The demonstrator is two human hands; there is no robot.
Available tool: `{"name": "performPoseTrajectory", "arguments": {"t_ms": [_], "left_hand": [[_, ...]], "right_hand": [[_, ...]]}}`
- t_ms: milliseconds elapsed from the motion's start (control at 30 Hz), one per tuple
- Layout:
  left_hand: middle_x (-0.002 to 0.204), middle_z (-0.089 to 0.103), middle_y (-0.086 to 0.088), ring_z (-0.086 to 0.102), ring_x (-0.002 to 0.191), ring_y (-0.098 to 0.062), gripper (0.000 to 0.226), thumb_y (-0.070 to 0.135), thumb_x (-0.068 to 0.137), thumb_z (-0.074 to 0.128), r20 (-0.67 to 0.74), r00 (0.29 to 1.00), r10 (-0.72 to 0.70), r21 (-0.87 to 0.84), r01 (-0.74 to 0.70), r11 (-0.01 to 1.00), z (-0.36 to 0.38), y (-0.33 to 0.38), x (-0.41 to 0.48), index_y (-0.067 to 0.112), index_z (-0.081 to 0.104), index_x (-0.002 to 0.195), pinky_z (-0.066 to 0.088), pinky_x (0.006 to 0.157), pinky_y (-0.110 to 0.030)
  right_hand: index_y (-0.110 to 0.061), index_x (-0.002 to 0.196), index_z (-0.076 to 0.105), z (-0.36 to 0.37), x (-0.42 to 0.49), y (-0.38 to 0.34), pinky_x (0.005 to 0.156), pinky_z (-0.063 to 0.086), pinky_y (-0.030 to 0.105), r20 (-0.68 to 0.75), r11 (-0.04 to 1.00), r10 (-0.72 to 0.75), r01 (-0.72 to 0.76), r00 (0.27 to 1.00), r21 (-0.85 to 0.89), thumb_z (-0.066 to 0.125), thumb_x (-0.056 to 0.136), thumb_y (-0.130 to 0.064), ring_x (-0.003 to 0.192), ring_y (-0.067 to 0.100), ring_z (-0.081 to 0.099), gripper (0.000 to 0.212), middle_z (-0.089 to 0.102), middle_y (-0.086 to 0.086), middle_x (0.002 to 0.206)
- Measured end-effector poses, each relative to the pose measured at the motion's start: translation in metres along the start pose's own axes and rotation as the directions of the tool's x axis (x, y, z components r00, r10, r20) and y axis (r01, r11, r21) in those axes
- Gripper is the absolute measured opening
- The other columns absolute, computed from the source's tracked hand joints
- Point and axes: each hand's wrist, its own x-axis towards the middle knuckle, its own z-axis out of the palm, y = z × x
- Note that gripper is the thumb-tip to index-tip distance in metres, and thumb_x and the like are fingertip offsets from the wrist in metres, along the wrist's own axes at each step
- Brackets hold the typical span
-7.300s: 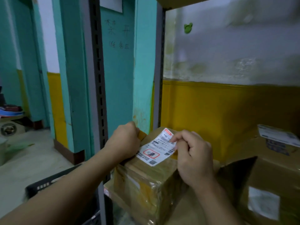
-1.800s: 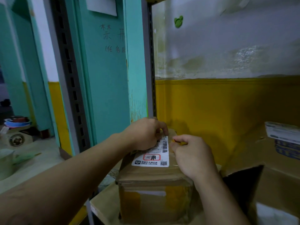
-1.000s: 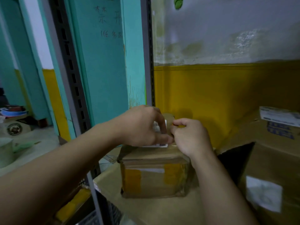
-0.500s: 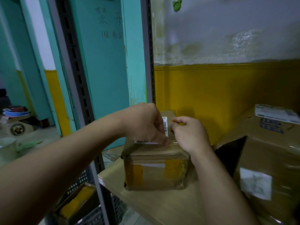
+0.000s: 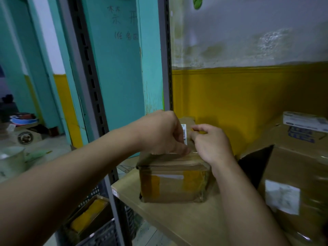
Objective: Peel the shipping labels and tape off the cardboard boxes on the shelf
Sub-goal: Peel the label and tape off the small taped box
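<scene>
At the far left, beyond the teal door frames, we count one blue basin point(image 5: 23, 118) and one pale bucket point(image 5: 10, 160), the bucket cut off by the frame's edge. Two grey slotted uprights follow: a nearer shelf post point(image 5: 92, 96) and a farther shelf post point(image 5: 164, 50) against the wall. Below the nearer one, a single black crate point(image 5: 106, 235) shows only in part, and its contents are too dim to name.

Two bare hands meet over one small cardboard box point(image 5: 172, 181). It is wrapped in clear tape and sits at the left end of the shelf board point(image 5: 177, 226). The left hand point(image 5: 159, 134) reaches in knuckles up, fingers curled down onto the box top, holding the shipping label point(image 5: 184, 134) there. It hides all of the label but one narrow barcode strip between the hands. The right hand point(image 5: 211, 144) comes up from below with thumb and forefinger pinched together at the label's right edge and the other fingers tucked. Whether paper or tape sits in that pinch we cannot tell.

Farther right on the same board stands one larger cardboard box point(image 5: 292, 166), blurred and cut off by the frame. It carries one white label point(image 5: 282, 197) on its front and another white printed piece point(image 5: 305, 121) on top.
</scene>
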Motion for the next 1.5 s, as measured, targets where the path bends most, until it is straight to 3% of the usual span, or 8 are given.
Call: {"name": "performPoseTrajectory", "arguments": {"t_ms": [133, 300, 500, 667, 833, 1067, 1233, 1500], "left_hand": [[0.081, 0.074, 0.005, 0.067, 0.073, -0.01, 0.019, 0.041, 0.083, 0.073, -0.014, 1.0, 0.009, 0.043, -0.009, 0.999, -0.001, 0.003, 0.001, 0.022, 0.077, 0.082, 0.059, 0.074, -0.036], [0.077, 0.07, 0.008, 0.062, 0.069, -0.009, 0.022, 0.039, 0.085, 0.07, -0.095, 0.995, 0.032, 0.148, -0.017, 0.989, 0.008, 0.003, 0.006, 0.03, 0.062, 0.066, 0.053, 0.063, -0.027], [0.082, 0.073, 0.014, 0.064, 0.072, 0.001, 0.01, 0.034, 0.086, 0.073, -0.007, 1.0, 0.005, -0.036, -0.005, 0.999, 0.004, -0.017, 0.007, 0.026, 0.079, 0.086, 0.052, 0.068, -0.02], [0.101, 0.073, 0.017, 0.062, 0.086, 0.006, 0.022, 0.044, 0.085, 0.07, 0.093, 0.995, 0.042, -0.064, -0.036, 0.997, -0.002, -0.023, 0.007, 0.03, 0.077, 0.1, 0.044, 0.065, -0.004], [0.106, 0.072, 0.02, 0.062, 0.095, 0.008, 0.019, 0.036, 0.085, 0.073, 0.069, 0.99, 0.122, -0.085, -0.116, 0.99, -0.004, -0.038, 0.001, 0.032, 0.078, 0.103, 0.049, 0.078, -0.006], [0.102, 0.072, 0.019, 0.063, 0.087, 0.005, 0.016, 0.03, 0.088, 0.073, -0.09, 0.955, 0.284, 0.096, -0.276, 0.957, 0.0, -0.055, -0.011, 0.033, 0.076, 0.103, 0.054, 0.08, -0.022], [0.115, 0.067, 0.019, 0.057, 0.106, -0.002, 0.025, 0.031, 0.094, 0.062, 0.01, 0.948, 0.318, 0.317, -0.304, 0.898, -0.011, -0.067, -0.025, 0.037, 0.069, 0.117, 0.053, 0.087, -0.029], [0.129, 0.06, 0.019, 0.054, 0.115, 0.0, 0.031, 0.028, 0.097, 0.059, 0.037, 0.959, 0.282, 0.323, -0.279, 0.904, -0.013, -0.076, -0.038, 0.036, 0.062, 0.127, 0.048, 0.093, -0.019]], "right_hand": [[-0.024, 0.121, 0.067, -0.001, -0.001, 0.0, 0.058, 0.042, 0.018, -0.004, 1.0, 0.002, -0.002, 1.0, 0.009, 0.061, 0.093, -0.023, 0.089, 0.011, 0.058, 0.028, 0.068, -0.003, 0.114], [-0.024, 0.119, 0.067, -0.001, 0.001, 0.0, 0.059, 0.045, 0.022, 0.017, 1.0, 0.028, -0.028, 0.999, -0.001, 0.06, 0.091, -0.019, 0.069, 0.003, 0.054, 0.029, 0.063, -0.008, 0.091], [-0.025, 0.124, 0.064, -0.001, -0.003, -0.002, 0.073, 0.049, 0.028, 0.073, 0.995, 0.079, -0.083, 0.994, 0.059, 0.056, 0.089, -0.019, 0.082, 0.01, 0.056, 0.036, 0.06, -0.009, 0.096], [-0.028, 0.124, 0.063, 0.0, -0.007, -0.004, 0.092, 0.051, 0.039, 0.077, 0.991, 0.102, -0.108, 0.992, 0.081, 0.056, 0.088, -0.023, 0.105, 0.018, 0.059, 0.037, 0.065, -0.004, 0.116], [-0.03, 0.118, 0.065, 0.0, -0.007, -0.003, 0.085, 0.053, 0.036, 0.065, 0.988, 0.117, -0.123, 0.991, 0.097, 0.056, 0.086, -0.019, 0.09, 0.013, 0.061, 0.035, 0.066, -0.011, 0.096], [-0.028, 0.12, 0.067, 0.002, -0.005, -0.002, 0.086, 0.053, 0.037, 0.038, 0.991, 0.106, -0.108, 0.994, 0.08, 0.059, 0.085, -0.021, 0.097, 0.018, 0.062, 0.037, 0.068, -0.004, 0.109], [-0.028, 0.113, 0.07, -0.001, -0.003, -0.001, 0.069, 0.051, 0.028, 0.015, 0.998, 0.059, -0.059, 0.998, 0.02, 0.063, 0.085, -0.023, 0.068, 0.006, 0.058, 0.03, 0.062, -0.017, 0.074], [-0.029, 0.114, 0.07, -0.003, -0.006, -0.003, 0.058, 0.042, 0.019, -0.003, 0.999, 0.027, -0.027, 1.0, -0.036, 0.064, 0.085, -0.024, 0.063, 0.001, 0.053, 0.03, 0.056, -0.02, 0.071]]}}
